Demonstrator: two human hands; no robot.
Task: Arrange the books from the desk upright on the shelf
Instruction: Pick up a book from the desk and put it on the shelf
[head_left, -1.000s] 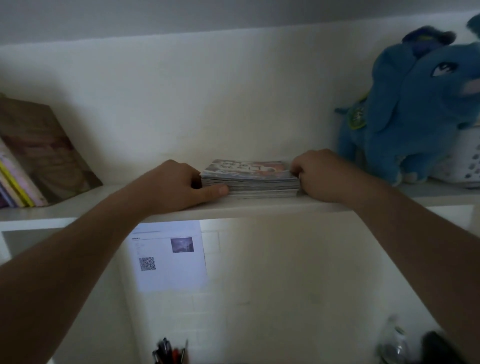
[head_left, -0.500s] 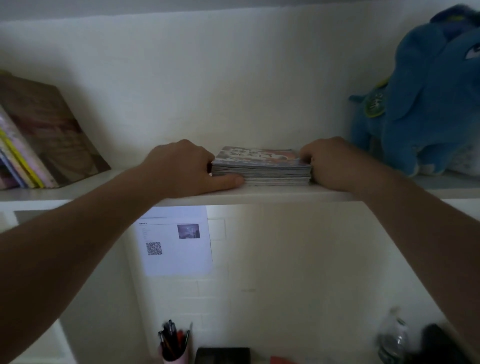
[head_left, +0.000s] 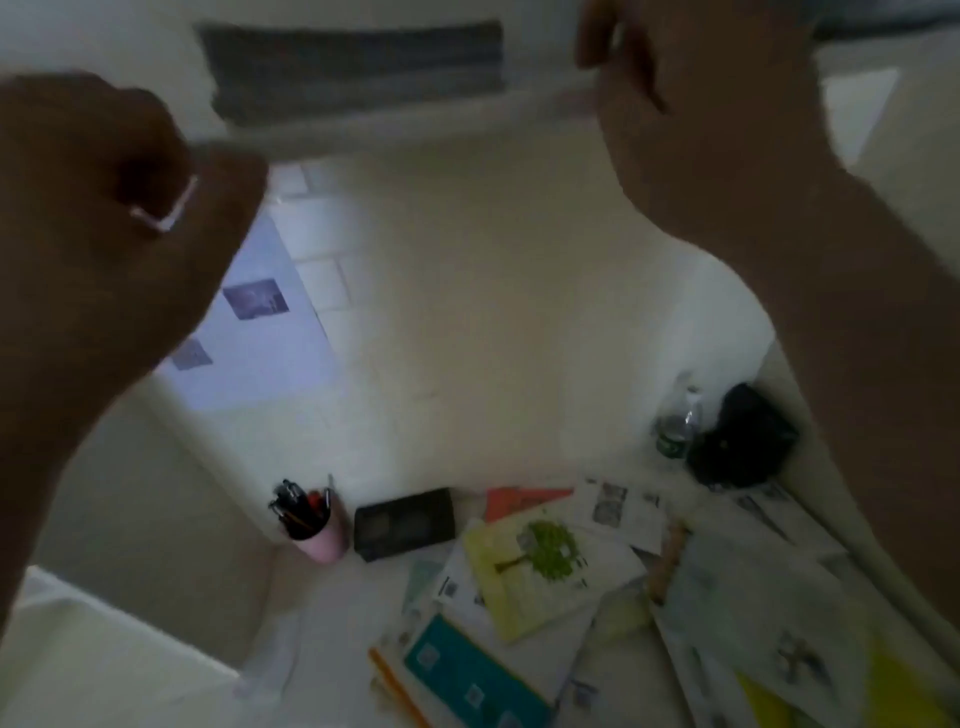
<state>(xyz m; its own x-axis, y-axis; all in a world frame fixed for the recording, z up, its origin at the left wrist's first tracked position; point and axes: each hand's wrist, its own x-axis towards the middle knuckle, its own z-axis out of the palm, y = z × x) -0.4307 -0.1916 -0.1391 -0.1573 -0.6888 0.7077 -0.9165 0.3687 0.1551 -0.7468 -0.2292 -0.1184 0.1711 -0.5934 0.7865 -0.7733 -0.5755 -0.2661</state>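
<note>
Blurred grey, the flat stack of books (head_left: 353, 67) on the white shelf (head_left: 415, 122) shows no titles, its top edge cut off. Left hand (head_left: 104, 208) is curled in a loose fist holding nothing, below-left of the stack; right hand (head_left: 696, 93) hangs relaxed just right of it, fingertips smeared. Glossy books (head_left: 540, 566) and papers lie scattered far below both hands.
</note>
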